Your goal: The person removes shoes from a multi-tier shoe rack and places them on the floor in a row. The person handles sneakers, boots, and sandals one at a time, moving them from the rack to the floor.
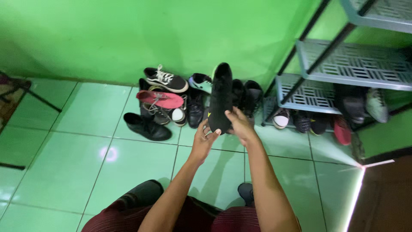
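I hold a black shoe (221, 96) up in front of me, toe pointing away, above the tiled floor. My left hand (203, 139) grips its heel end from below and the left. My right hand (241, 125) clasps the heel from the right side. Behind the shoe, a pile of shoes lies against the green wall: a black sneaker with white laces (165, 79), a red shoe (159, 99), a black boot (146, 126) and several dark ones.
A grey plastic shoe rack (339, 64) with dark poles stands at the right, with shoes (342, 129) on the floor beneath it. My knees in dark red cloth (128, 217) fill the bottom edge. A dark furniture leg (43, 101) stands at the left.
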